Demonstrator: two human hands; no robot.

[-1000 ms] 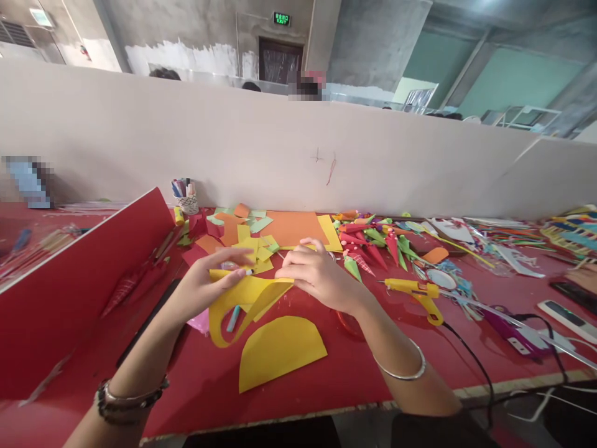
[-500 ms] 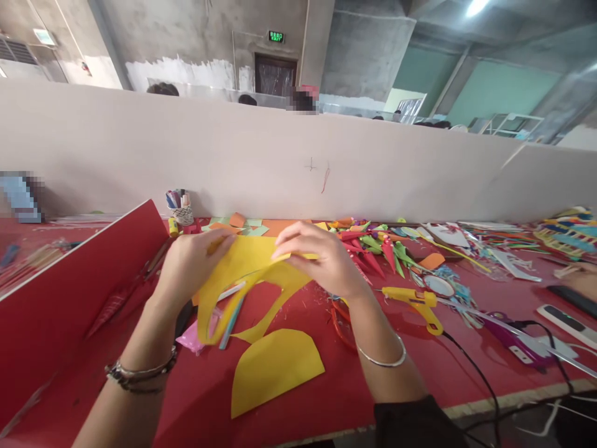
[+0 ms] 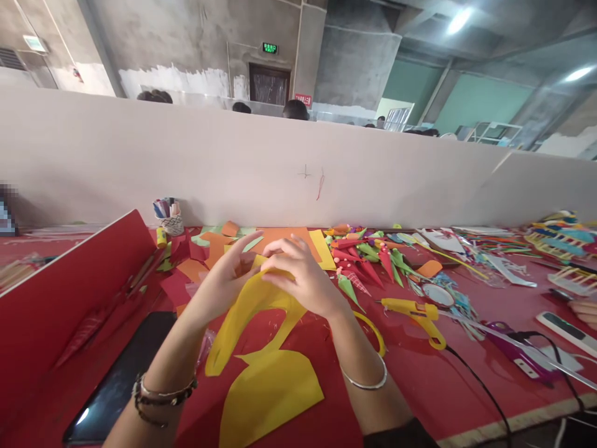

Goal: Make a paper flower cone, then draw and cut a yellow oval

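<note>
A thin yellow sheet with large cut-out openings [image 3: 247, 305] hangs folded between my hands above the red table [image 3: 401, 379]. My left hand [image 3: 226, 277] holds it at the upper left, fingers partly hidden. My right hand [image 3: 298, 274] pinches the top edge, its fingers curled close beside the left ones. Below lies a flat yellow half-round piece [image 3: 270, 398], near the sheet's lower strip; I cannot tell if they touch. By my right forearm is a yellow loop-shaped handle [image 3: 379, 333], the rest of it hidden behind the arm.
A yellow glue gun [image 3: 415, 314] with a black cord lies at right. Red and green cones [image 3: 373, 258] are heaped behind it. A dark glossy tablet-like slab [image 3: 124, 379] and a red upright board [image 3: 74, 286] are at left. Another person's hand [image 3: 585, 309] shows far right.
My hands have come together, and the yellow sheet between them has gone from spread out to folded and bunched. The camera view has shifted slightly.
</note>
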